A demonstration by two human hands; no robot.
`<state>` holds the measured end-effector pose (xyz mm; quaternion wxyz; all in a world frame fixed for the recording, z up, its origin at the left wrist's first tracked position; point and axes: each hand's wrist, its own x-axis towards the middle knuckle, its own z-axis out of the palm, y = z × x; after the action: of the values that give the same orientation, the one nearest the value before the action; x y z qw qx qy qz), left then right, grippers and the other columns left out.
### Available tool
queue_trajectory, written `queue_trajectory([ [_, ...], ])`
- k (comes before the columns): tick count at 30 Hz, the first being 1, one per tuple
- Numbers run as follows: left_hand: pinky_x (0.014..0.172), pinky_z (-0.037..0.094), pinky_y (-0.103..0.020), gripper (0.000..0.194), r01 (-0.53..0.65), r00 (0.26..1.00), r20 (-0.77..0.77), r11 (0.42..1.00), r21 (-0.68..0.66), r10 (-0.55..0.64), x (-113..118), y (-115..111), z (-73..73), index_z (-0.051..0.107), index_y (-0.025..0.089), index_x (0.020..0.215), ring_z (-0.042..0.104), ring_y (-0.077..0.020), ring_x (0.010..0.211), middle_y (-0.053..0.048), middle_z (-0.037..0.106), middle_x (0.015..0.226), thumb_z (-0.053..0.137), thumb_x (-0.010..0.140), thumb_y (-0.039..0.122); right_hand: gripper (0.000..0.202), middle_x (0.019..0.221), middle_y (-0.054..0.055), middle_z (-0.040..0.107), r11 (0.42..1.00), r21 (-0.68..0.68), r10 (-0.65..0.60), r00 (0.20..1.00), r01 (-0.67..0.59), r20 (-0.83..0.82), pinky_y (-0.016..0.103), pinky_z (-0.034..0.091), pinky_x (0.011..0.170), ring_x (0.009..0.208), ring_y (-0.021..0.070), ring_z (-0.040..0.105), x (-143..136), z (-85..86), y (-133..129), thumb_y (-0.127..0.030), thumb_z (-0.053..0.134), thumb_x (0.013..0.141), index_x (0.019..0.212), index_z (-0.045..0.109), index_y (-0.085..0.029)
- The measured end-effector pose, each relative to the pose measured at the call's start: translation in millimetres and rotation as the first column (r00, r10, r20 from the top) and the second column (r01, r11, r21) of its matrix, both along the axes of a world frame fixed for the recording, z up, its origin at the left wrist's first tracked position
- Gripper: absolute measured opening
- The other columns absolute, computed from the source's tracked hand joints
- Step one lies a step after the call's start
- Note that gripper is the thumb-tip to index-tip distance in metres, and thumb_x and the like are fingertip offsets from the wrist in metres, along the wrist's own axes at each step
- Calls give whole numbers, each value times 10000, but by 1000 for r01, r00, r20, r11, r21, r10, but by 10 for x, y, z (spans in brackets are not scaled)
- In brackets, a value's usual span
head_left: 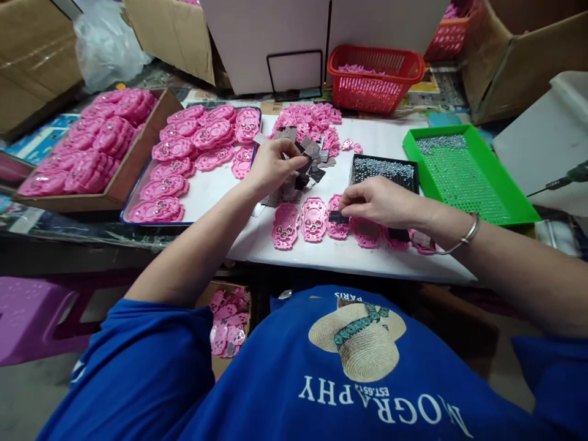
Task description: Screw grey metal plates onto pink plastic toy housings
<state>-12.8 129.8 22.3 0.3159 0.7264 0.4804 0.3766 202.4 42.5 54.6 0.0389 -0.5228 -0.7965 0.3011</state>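
My left hand point(278, 162) reaches into a heap of small grey and black flat pieces point(312, 150), its thumb and forefinger closed on a dark flat piece at the heap's edge. With closed fingers, my right hand point(374, 201) holds a small black rectangular piece point(339, 217) at a pink plastic shell point(337, 231). That shell stands in a row along the table's front edge. Two shells to its left, one of them a pink shell with silvery parts point(285, 226), lack a dark rectangle. Shells to its right bear dark or greyish rectangles and lie partly under my right arm.
Small pink parts point(307, 119) are heaped behind the flat pieces. A black tray of screws point(384, 162) and a green perforated tray point(478, 184) stand right. Left are a blue-rimmed tray point(138, 199) and a cardboard box point(124, 184) of pink shells. A red basket point(376, 92) stands behind.
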Motion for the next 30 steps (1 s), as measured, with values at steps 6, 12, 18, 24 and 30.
queue_trajectory([
  [6, 451, 331, -198, 172, 50, 990, 132, 996, -69, -40, 0, -120, 18, 544, 172, 639, 433, -60, 477, 48, 493, 529, 677, 747, 158, 150, 799, -2, 682, 1000, 22, -3, 997, 1, 78, 221, 340, 663, 649, 56, 523, -44, -93, -84, -249, 594, 854, 862, 713, -158],
  [12, 405, 352, -192, 171, 73, 971, 237, 982, -173, -30, -30, -244, 9, 528, 186, 668, 504, -68, 452, 47, 514, 547, 681, 745, 194, 107, 826, 3, 674, 998, 52, -31, 992, 24, 124, 225, 330, 673, 684, 76, 528, -51, -128, -97, -234, 606, 849, 877, 693, -177],
  [18, 480, 476, -222, 167, 144, 918, 397, 942, -304, -12, -65, -310, -46, 548, 172, 698, 568, -91, 476, 41, 564, 564, 715, 702, 190, 105, 834, 16, 668, 992, 120, -54, 990, 38, 133, 237, 320, 683, 719, 96, 524, -39, -170, -120, -268, 624, 846, 849, 682, -180],
  [24, 580, 541, -231, 208, 251, 867, 498, 886, -389, -27, -81, -409, -42, 607, 132, 811, 638, -98, 557, 25, 644, 663, 745, 662, 172, 155, 915, 17, 680, 959, 257, -112, 993, 116, -29, 235, 383, 749, 792, 90, 570, -55, -64, -78, -250, 551, 886, 901, 678, -163],
  [30, 616, 556, -232, 286, 327, 827, 558, 862, -386, -64, -41, -599, 0, 611, 134, 847, 660, -101, 592, 23, 665, 699, 796, 645, 216, 208, 858, 31, 664, 935, 266, -146, 937, 236, -317, 242, 384, 709, 701, 70, 518, -193, -20, 29, -269, 571, 866, 996, 658, -131],
])
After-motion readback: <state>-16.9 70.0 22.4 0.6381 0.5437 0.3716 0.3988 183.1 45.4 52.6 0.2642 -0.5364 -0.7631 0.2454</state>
